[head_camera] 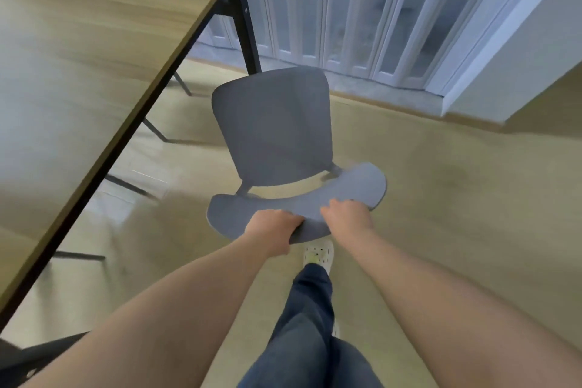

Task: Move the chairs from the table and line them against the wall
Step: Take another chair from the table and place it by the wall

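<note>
A grey plastic chair stands in front of me on the light wooden floor, its seat pointing away and its curved backrest nearest to me. My left hand grips the backrest's top edge left of centre. My right hand grips the same edge right of centre. The chair sits out from the wooden table, whose long edge runs along the left. The chair's legs are mostly hidden under the seat.
The table has black metal legs, and thin dark chair legs show beneath it. A white folding door and a white wall corner stand ahead. My foot in a white shoe is just behind the chair.
</note>
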`<state>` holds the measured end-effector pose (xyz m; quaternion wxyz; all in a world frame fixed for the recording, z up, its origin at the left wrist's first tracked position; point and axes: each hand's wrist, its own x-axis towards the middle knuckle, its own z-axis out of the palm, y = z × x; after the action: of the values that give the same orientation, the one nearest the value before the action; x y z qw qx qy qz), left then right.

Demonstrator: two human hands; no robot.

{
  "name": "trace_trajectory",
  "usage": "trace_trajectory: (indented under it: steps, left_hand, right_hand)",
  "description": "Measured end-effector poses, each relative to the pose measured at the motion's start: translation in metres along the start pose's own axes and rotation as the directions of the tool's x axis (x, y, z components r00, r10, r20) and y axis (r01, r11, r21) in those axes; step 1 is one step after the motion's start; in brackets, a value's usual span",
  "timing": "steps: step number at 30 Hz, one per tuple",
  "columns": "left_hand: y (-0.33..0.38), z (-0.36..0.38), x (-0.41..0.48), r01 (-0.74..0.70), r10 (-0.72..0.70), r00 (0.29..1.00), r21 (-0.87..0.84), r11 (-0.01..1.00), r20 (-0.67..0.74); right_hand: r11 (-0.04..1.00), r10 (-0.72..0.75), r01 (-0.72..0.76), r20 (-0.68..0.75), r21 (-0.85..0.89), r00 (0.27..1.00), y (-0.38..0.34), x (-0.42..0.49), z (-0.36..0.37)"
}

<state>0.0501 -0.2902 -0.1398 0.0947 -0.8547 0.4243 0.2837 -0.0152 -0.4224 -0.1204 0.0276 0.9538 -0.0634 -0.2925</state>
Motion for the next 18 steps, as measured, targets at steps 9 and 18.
trace_trajectory:
  steps: [9,18]
  left_hand:
    - [-0.002,0.039,-0.072,-0.12,0.118,0.993,0.152,0.981,0.021]
    - [-0.071,0.075,-0.125,-0.265,0.272,0.962,0.266,0.927,0.01]
  right_hand:
    - [0.988,0.099,-0.102,0.03,0.119,0.995,-0.063,-0.075,0.026]
    - [0.933,0.298,-0.312,0.102,0.179,0.949,-0.18,-0.099,0.029]
